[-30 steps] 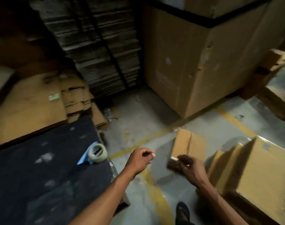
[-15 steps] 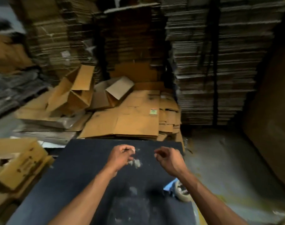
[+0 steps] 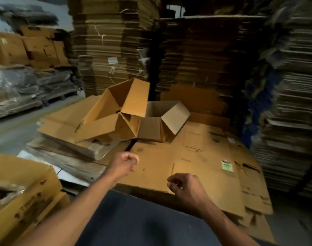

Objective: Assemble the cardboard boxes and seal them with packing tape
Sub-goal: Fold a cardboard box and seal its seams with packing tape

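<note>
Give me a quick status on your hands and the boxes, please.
Left hand and right hand curled, empty. Flat cardboard stack ahead, untouched. Two open boxes on top.

This is a warehouse or packing store for cardboard. Tall stacks of flattened cartons (image 3: pixel 114 43) fill the back and the right side (image 3: pixel 293 103), strapped in bundles. A lower pile of flat box blanks (image 3: pixel 196 157) carries two opened boxes (image 3: pixel 116 110). On the left, wrapped bundles rest on a pallet (image 3: pixel 18 89) over a bare concrete floor (image 3: pixel 8 130).
</note>
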The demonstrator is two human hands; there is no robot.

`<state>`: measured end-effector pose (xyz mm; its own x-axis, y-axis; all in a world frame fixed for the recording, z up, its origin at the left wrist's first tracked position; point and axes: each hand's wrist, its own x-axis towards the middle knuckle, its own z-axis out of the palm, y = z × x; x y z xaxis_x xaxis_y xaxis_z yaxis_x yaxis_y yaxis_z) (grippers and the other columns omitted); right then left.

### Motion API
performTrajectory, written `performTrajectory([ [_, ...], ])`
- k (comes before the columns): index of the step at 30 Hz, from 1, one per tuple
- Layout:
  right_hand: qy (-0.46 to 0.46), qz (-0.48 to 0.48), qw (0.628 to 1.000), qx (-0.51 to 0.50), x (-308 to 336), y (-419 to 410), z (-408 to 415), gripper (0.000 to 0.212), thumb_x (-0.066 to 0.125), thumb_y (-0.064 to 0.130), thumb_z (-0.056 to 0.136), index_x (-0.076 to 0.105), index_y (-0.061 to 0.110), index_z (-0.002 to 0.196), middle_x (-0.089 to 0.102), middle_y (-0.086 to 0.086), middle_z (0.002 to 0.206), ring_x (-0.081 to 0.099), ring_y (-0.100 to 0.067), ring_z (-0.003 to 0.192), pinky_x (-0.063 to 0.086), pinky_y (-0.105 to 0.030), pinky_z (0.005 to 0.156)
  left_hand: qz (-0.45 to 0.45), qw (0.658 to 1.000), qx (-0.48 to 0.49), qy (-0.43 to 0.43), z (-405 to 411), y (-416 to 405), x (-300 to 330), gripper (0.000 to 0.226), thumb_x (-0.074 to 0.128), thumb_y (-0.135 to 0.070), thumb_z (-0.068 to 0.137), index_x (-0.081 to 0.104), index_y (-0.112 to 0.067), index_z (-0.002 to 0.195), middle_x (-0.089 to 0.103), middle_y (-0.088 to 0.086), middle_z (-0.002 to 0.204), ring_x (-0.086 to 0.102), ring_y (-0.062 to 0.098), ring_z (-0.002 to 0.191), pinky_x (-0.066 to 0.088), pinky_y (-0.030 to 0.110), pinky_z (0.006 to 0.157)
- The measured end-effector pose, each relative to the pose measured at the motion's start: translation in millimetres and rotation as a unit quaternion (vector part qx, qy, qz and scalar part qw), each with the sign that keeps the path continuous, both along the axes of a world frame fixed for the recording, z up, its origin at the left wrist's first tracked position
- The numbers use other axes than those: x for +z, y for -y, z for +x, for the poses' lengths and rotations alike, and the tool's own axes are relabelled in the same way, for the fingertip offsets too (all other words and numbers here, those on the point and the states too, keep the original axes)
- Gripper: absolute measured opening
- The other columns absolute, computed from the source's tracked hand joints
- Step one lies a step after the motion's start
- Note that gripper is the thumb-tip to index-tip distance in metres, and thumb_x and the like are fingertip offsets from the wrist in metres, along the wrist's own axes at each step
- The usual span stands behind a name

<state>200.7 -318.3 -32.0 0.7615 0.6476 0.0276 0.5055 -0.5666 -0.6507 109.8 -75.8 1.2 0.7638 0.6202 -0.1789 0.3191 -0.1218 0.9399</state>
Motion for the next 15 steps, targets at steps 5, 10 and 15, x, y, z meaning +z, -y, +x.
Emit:
performTrajectory([
  [5, -0.032, 0.033, 0.999, 0.020, -1, -164, 53, 0.022, 0.067, 0.042, 0.097, 0.076, 0.031, 0.114, 0.074, 0.018, 0.103, 0.066, 0.006, 0.091, 0.053, -0.011, 0.074, -0.256, 0.946, 0.178, 0.088, 66, -160, -29, 0.043, 0.073, -0.046, 0.093, 0.065, -0.017, 0.124, 0.073, 0.008, 0.118, 0.071, 0.025, 0.102, 0.060, 0.039, 0.076],
  [10, -0.032, 0.048, 0.998, 0.030, -4, -246, 81, 0.016, 0.068, 0.038, 0.098, 0.076, 0.030, 0.108, 0.072, 0.019, 0.100, 0.065, 0.007, 0.091, 0.054, -0.011, 0.073, -0.418, 0.845, 0.281, 0.180, 111, -276, -77, 0.067, 0.078, -0.057, 0.084, 0.053, -0.023, 0.136, 0.061, 0.014, 0.131, 0.060, 0.034, 0.121, 0.062, 0.047, 0.079],
  [15, -0.011, 0.024, 0.999, 0.033, -13, -265, 97, 0.017, 0.068, 0.036, 0.098, 0.075, 0.030, 0.113, 0.072, 0.018, 0.105, 0.066, 0.005, 0.094, 0.054, -0.012, 0.072, -0.455, 0.813, 0.285, 0.225, 135, -294, -85, 0.034, 0.075, -0.013, 0.094, 0.062, -0.007, 0.125, 0.065, 0.013, 0.109, 0.061, 0.026, 0.119, 0.059, 0.034, 0.053],
])
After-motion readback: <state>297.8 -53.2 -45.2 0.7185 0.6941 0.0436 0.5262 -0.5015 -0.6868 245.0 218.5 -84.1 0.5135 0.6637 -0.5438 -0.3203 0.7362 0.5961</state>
